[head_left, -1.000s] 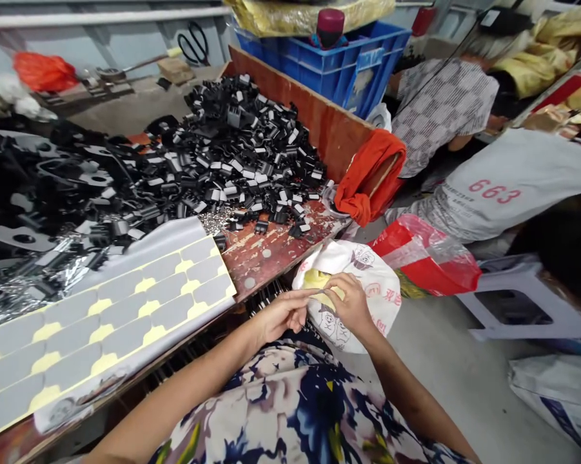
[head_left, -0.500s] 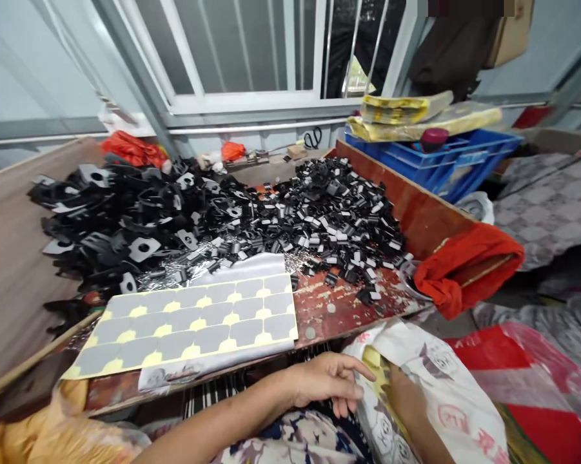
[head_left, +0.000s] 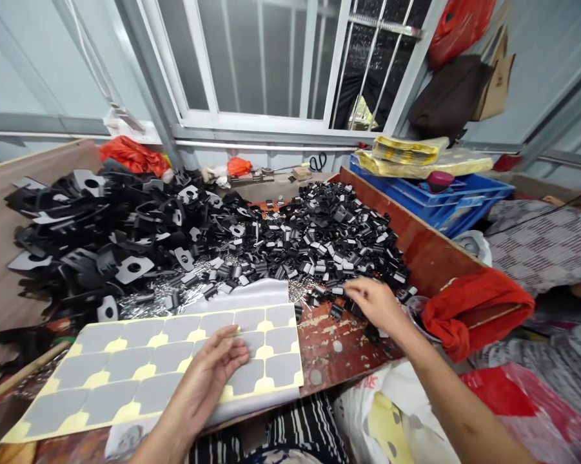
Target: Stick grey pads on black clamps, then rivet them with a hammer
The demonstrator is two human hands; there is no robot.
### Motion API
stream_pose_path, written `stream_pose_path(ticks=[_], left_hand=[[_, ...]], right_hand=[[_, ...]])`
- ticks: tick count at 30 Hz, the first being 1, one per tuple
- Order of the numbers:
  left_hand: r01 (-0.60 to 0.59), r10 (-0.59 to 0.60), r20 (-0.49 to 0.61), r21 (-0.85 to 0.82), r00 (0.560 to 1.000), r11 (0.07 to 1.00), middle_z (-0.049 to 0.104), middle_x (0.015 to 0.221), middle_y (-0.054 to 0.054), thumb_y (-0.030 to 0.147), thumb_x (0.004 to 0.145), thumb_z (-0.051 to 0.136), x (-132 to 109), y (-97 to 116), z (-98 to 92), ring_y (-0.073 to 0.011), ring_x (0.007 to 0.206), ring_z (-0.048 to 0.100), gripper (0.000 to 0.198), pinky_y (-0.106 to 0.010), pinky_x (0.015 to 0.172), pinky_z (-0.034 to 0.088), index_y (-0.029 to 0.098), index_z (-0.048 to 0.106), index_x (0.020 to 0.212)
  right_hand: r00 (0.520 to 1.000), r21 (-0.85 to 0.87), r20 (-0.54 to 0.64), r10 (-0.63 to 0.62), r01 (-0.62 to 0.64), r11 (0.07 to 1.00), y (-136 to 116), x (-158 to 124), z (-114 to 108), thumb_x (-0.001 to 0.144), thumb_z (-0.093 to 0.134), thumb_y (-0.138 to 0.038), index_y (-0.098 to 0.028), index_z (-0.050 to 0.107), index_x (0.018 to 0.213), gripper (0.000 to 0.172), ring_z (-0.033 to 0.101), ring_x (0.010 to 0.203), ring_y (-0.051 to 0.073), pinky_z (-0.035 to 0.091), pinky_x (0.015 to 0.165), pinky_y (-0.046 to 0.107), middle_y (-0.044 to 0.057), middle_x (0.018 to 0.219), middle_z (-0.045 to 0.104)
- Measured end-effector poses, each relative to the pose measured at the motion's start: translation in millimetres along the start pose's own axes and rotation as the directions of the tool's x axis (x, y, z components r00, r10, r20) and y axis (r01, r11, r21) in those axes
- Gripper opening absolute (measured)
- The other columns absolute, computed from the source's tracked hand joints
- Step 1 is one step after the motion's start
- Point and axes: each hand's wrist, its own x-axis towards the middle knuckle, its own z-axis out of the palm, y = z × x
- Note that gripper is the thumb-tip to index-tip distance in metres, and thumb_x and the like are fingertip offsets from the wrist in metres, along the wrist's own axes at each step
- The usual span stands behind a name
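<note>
My left hand rests on a yellow backing sheet of grey adhesive pads, fingers bent and pressed on one pad near the sheet's middle right. My right hand reaches over the worn red tabletop to the near edge of a heap of small black clips, its fingers curled among the loose clips. What they pinch, if anything, is hidden.
Larger black metal plates are piled at the left. A red cloth hangs over the table's right board. A blue crate with yellow packets stands behind it. A white printed bag sits by my lap. A window with bars is ahead.
Both hands left the white bag at my lap. The left hand moved up onto the pad sheet, the right hand reached to the clip heap. The view tilted upward.
</note>
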Motion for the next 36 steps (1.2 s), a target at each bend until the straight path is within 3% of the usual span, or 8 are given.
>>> stream_pose_path(ticks=[4,9,15,22,26,31,33,36], left_hand=[[-0.063,0.062,-0.032,-0.037,0.998,0.997,0.077,0.100,-0.008,0.017,0.072,0.089,-1.1,-23.4,15.8,-0.0216,0.097,0.076,0.040,-0.035,0.102,0.059,0.017,0.071,0.108],[-0.143,0.144,-0.017,0.055,0.989,0.988,0.079,0.101,-0.007,0.037,0.065,0.096,0.1,-37.0,21.8,-0.0212,0.105,0.074,0.048,-0.029,0.103,0.055,0.018,0.072,0.103],[-0.190,0.189,0.019,0.148,0.982,0.971,0.080,0.102,-0.008,0.044,0.064,0.095,-1.1,-39.5,15.5,-0.0245,0.107,0.074,0.046,-0.031,0.103,0.054,0.019,0.074,0.096],[-0.178,0.173,0.049,0.103,0.984,0.979,0.079,0.100,-0.007,0.044,0.066,0.094,-2.1,-37.9,16.4,-0.0232,0.104,0.073,0.045,-0.032,0.104,0.052,0.019,0.073,0.096],[-0.189,0.185,0.045,0.103,0.982,0.977,0.079,0.097,-0.006,0.042,0.065,0.095,-0.6,-39.0,17.0,-0.0211,0.101,0.073,0.045,-0.029,0.100,0.052,0.019,0.073,0.096],[-0.182,0.171,0.074,0.173,0.982,0.968,0.079,0.096,-0.006,0.041,0.067,0.093,2.0,-38.5,17.0,-0.0198,0.100,0.072,0.045,-0.028,0.100,0.050,0.019,0.070,0.098],[-0.177,0.164,0.081,0.181,0.983,0.968,0.079,0.098,-0.007,0.042,0.069,0.092,1.7,-38.4,16.5,-0.0207,0.102,0.072,0.044,-0.030,0.102,0.050,0.019,0.070,0.099],[-0.200,0.187,0.083,0.184,0.979,0.962,0.079,0.099,-0.006,0.043,0.070,0.091,1.1,-40.5,16.0,-0.0214,0.103,0.072,0.043,-0.032,0.103,0.050,0.019,0.070,0.099]], right_hand=[[0.954,-0.245,-0.276,-0.118,0.049,0.968,-25.6,130.0,9.1,0.092,0.062,-0.026,-0.016,0.073,0.123,0.034,0.061,0.121,0.031,0.046,0.111,0.042,0.013,0.130,0.070],[0.991,-0.412,-0.094,-0.094,0.047,0.910,-38.9,204.2,27.3,0.092,0.065,-0.022,-0.015,0.056,0.149,0.058,0.057,0.124,0.033,0.046,0.109,0.044,0.016,0.144,0.062],[0.998,-0.369,-0.049,-0.039,0.019,0.929,-26.0,183.2,41.9,0.079,0.070,-0.011,-0.022,0.077,0.114,0.038,0.069,0.099,0.026,0.053,0.094,0.036,0.010,0.110,0.076],[0.932,-0.135,-0.363,-0.003,-0.049,0.990,4.4,164.6,18.6,0.088,0.057,-0.023,-0.019,0.076,0.103,0.024,0.068,0.091,0.022,0.056,0.093,0.038,0.008,0.097,0.075],[0.876,0.035,-0.480,0.038,-0.025,0.999,15.9,145.2,23.9,0.098,0.038,-0.029,-0.017,0.066,0.121,0.037,0.063,0.072,0.015,0.062,0.078,0.035,0.002,0.083,0.065],[0.875,0.043,-0.485,0.008,0.015,0.999,15.1,120.1,37.4,0.089,0.054,-0.024,-0.018,0.069,0.115,0.030,0.064,0.100,0.024,0.059,0.095,0.045,0.012,0.113,0.066],[0.893,-0.076,-0.446,-0.060,0.029,0.997,11.6,124.5,33.2,0.084,0.059,-0.016,-0.017,0.066,0.129,0.046,0.054,0.126,0.032,0.048,0.112,0.053,0.016,0.138,0.059],[0.969,-0.356,-0.168,-0.180,0.111,0.928,7.0,142.8,18.7,0.076,0.059,-0.004,-0.017,0.045,0.156,0.081,0.043,0.138,0.033,0.042,0.117,0.050,0.015,0.155,0.050]])
